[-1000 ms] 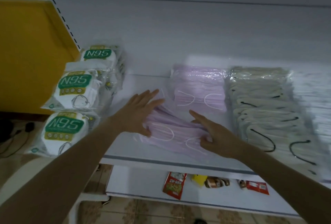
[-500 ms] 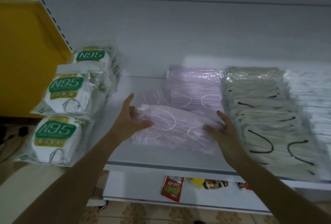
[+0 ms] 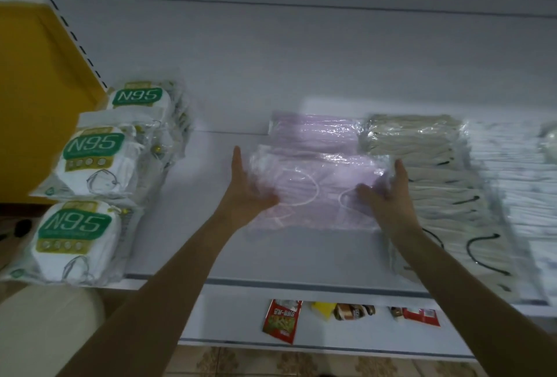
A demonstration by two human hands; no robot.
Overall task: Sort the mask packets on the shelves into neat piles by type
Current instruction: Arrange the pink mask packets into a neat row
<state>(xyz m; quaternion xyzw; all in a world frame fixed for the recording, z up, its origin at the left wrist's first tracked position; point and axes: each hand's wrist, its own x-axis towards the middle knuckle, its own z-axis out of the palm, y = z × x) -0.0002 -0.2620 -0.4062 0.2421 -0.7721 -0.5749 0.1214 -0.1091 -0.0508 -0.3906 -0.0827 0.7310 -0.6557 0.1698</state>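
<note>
A clear packet of pink masks (image 3: 316, 183) lies squarely across the white shelf (image 3: 193, 220), in front of another pink packet (image 3: 313, 131) at the back. My left hand (image 3: 245, 188) holds its left end, fingers along the edge and thumb over the plastic. At the right end, my right hand (image 3: 388, 193) grips it the same way. Three N95 packets (image 3: 93, 153) are stacked in a row at the shelf's left end. Right of the pink ones is a pile of beige masks with black loops (image 3: 422, 165), then white masks (image 3: 518, 183).
The shelf's front edge (image 3: 301, 284) runs below my forearms. A lower shelf holds a red snack packet (image 3: 281, 319) and a few other small packets. A yellow wall (image 3: 36, 90) stands at the left, beside the slotted shelf upright.
The front pink packet lay skewed with my hands flat on it. Both hands took its ends, turned it square and brought it back against the rear pink packet.
</note>
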